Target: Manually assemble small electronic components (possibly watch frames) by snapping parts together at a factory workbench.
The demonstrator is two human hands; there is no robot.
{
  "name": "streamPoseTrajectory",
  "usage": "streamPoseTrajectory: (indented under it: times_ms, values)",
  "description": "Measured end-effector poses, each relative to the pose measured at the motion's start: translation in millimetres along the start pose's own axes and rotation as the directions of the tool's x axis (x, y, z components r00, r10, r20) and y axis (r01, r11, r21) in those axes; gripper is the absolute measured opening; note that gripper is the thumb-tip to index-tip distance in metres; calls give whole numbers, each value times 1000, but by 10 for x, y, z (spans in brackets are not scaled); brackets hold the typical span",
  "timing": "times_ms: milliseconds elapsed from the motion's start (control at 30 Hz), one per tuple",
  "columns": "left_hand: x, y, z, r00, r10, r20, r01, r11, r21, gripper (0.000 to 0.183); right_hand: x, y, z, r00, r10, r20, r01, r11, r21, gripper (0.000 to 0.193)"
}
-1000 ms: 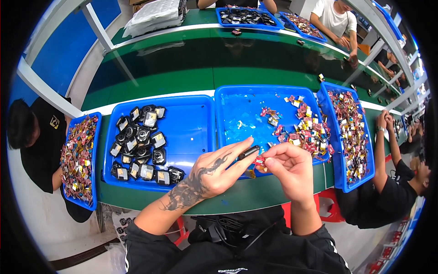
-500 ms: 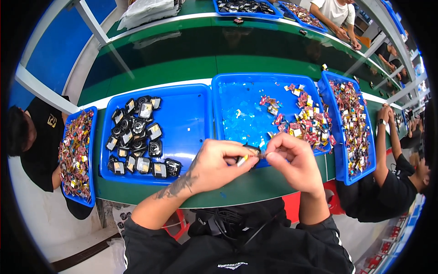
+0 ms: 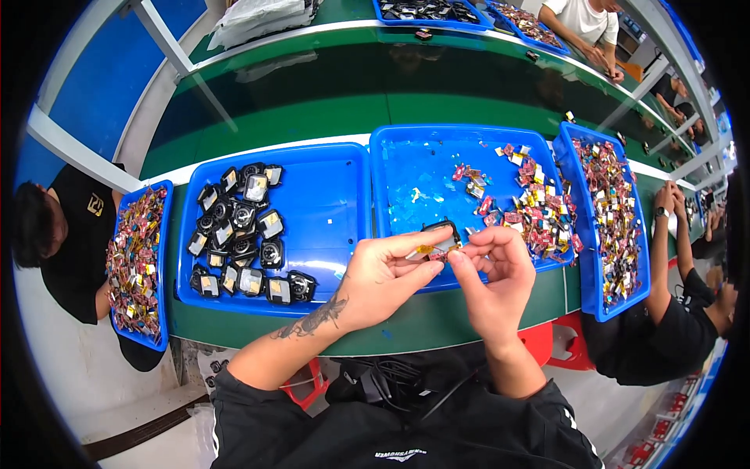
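My left hand (image 3: 383, 281) grips a small black-framed casing (image 3: 441, 225) between thumb and fingers, above the front edge of the middle blue tray. A yellow and white part (image 3: 424, 249) shows at the casing, beside my left fingers. My right hand (image 3: 498, 281) has thumb and forefinger pinched together at the casing's right side; what lies between those fingertips is too small to make out. The left blue tray (image 3: 328, 258) holds several similar black casings (image 3: 243, 215). In the middle blue tray (image 3: 406, 141) lie small red, white and yellow parts (image 3: 535, 199) and bits of blue film.
Narrower blue trays full of small red and yellow parts stand at the far left (image 3: 166, 258) and right (image 3: 586, 258). A green table (image 3: 375, 332) carries them. Co-workers sit at the left, right (image 3: 664, 320) and far right. Grey metal posts (image 3: 82, 152) rise at the sides.
The black casing has turned so more of its frame shows above my left fingers. My right hand has shifted slightly left and its fingers have changed position. The whole view has shifted slightly.
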State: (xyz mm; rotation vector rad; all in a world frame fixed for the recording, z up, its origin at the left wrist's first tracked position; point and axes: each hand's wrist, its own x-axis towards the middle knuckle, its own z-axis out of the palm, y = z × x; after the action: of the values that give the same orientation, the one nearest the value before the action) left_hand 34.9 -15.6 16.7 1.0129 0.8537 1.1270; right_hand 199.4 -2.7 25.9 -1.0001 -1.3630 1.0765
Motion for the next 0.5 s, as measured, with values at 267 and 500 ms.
streamPoseTrajectory:
  times_ms: [267, 500]
  values:
    - [14, -11, 57, 989, 121, -90, -127, 990, -64, 50, 38, 20, 85, 991, -135, -13, 124, 941, -315, 34]
    - [-22, -39, 7, 979, 38, -201, -71, 985, -159, 51, 128, 46, 211, 992, -37, 121, 67, 966, -250, 38]
